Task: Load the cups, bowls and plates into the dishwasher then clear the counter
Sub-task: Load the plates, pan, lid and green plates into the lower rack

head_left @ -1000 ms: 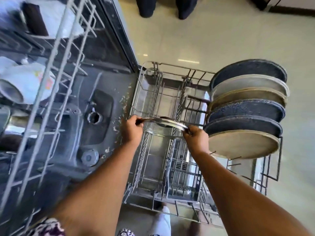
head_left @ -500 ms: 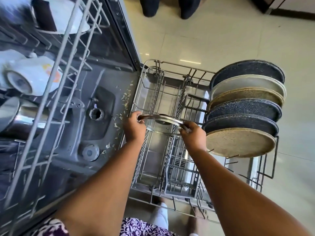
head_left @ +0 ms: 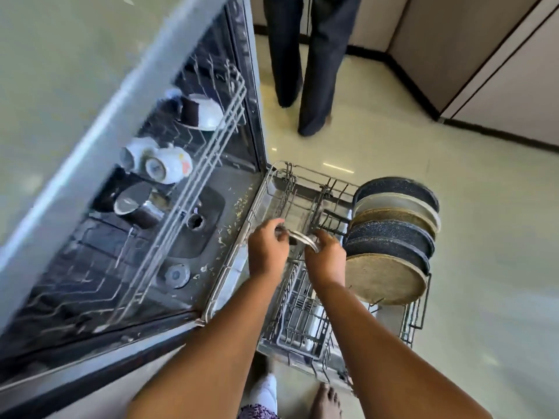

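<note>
Both my hands hold a round steel lid (head_left: 304,238) over the pulled-out lower rack (head_left: 273,189). My left hand (head_left: 266,252) grips its left rim, my right hand (head_left: 326,255) its right rim. Several dark and beige plates (head_left: 390,237) stand on edge in the rack's right side. In the upper rack (head_left: 187,207) sit white cups (head_left: 165,164), a white bowl (head_left: 201,111) and a steel cup (head_left: 136,204). The lid's middle is partly hidden by my fingers.
The dishwasher tub floor (head_left: 193,246) shows a drain and food scraps. The counter top (head_left: 60,71) fills the upper left. Another person's legs (head_left: 305,65) stand beyond the rack on the tiled floor (head_left: 484,237). Cabinets (head_left: 499,71) line the right.
The view has pulled back and up, now showing the counter and more of the upper rack. My hands have come closer together on the lid, still over the lower rack.
</note>
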